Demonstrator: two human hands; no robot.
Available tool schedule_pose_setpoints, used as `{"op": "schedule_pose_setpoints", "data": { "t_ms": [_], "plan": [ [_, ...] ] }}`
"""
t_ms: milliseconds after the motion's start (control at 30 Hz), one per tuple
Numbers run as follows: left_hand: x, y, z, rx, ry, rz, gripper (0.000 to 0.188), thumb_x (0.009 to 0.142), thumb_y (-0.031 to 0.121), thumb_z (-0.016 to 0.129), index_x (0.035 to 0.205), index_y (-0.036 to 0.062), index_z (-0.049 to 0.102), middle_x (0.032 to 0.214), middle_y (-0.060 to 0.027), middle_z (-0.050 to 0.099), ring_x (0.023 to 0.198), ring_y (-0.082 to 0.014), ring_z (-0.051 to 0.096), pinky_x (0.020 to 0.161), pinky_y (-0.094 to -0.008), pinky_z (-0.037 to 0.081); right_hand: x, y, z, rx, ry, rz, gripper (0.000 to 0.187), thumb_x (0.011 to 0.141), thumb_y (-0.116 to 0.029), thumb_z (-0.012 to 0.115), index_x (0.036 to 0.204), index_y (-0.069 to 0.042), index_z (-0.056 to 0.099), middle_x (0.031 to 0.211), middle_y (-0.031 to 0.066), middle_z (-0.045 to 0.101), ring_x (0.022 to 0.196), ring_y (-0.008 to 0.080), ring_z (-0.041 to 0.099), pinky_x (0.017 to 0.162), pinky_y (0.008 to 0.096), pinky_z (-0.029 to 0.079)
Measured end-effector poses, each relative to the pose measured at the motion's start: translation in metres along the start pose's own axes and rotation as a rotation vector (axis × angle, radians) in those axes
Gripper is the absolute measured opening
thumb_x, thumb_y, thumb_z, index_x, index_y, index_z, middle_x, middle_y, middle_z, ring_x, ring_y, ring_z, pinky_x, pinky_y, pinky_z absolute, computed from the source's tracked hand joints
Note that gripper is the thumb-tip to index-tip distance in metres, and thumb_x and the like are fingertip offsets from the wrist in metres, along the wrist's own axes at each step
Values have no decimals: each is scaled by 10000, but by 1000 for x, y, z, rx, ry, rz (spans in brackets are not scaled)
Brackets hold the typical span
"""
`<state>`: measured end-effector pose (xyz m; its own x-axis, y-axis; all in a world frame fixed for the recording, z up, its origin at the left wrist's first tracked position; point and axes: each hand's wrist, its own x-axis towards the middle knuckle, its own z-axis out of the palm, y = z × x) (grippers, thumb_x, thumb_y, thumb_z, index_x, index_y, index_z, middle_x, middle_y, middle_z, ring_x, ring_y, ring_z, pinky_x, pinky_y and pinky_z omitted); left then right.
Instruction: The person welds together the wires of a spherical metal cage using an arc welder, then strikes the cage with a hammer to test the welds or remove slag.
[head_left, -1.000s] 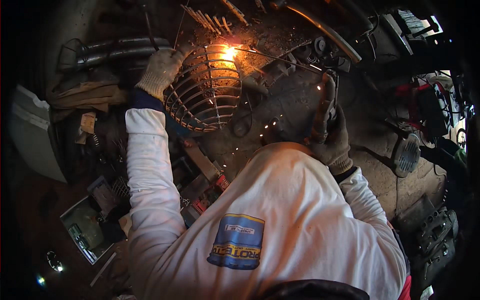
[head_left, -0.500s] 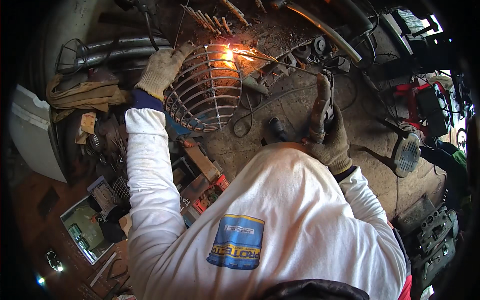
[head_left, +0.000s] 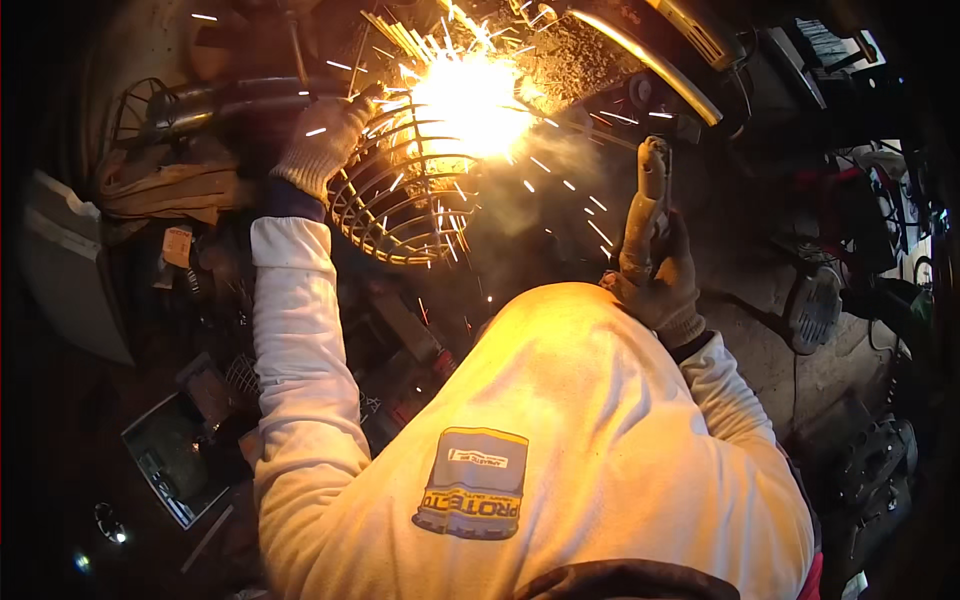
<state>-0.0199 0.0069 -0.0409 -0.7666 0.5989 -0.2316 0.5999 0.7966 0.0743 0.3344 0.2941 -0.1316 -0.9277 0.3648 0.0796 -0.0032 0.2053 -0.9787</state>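
My left hand [head_left: 325,140], in a knitted work glove, grips the upper left rim of a rounded cage of metal bars [head_left: 424,180]. In my right hand [head_left: 662,285], also gloved, is a welding electrode holder [head_left: 645,205]. A thin welding rod [head_left: 590,131] runs leftward from the holder's jaws toward the cage's upper right edge. There a blinding welding arc [head_left: 470,105] burns and throws sparks. Glare hides the rod's tip and that part of the cage. Fingers of my left glove are partly lost in the bright light.
Loose welding rods [head_left: 400,38] lie just beyond the arc. A curved metal tube [head_left: 655,65] rests at the far right. Metal pipes [head_left: 230,105] and brown cloth [head_left: 165,190] are beside my left arm. A footrest-like metal plate [head_left: 815,310] stands to the right; smoke drifts over the floor.
The small glow at the cage has flared into a large bright arc with flying sparks and smoke. The surroundings look darker. Both hands keep nearly the same places.
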Motion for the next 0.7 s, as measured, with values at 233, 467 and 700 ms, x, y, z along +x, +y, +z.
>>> {"op": "schedule_pose_setpoints", "data": {
  "t_ms": [233,467,700],
  "plan": [
    [2,-7,5,-107,34,4,462,1015,464,451,1066,94,722,778,-143,656,721,-253,636,663,-390,472,4,10,-2,-127,-78,-33,828,805,-192,745,1447,50,282,1402,147,469,1285,255,493,1084,385,384],
    [-9,6,-5,-112,73,-87,615,931,593,505,1074,26,692,936,-210,683,890,-351,656,806,-438,495,8,-11,-2,111,-50,209,971,675,-159,832,1454,28,283,1353,156,510,1273,235,505,1083,370,382],
    [-5,1,-3,268,83,219,279,972,233,491,1097,50,661,907,-209,676,865,-374,673,761,-461,541,6,-5,-4,48,-61,201,1036,615,-166,875,1458,-4,296,1346,151,516,1258,253,513,1075,390,392]
  ]
}}
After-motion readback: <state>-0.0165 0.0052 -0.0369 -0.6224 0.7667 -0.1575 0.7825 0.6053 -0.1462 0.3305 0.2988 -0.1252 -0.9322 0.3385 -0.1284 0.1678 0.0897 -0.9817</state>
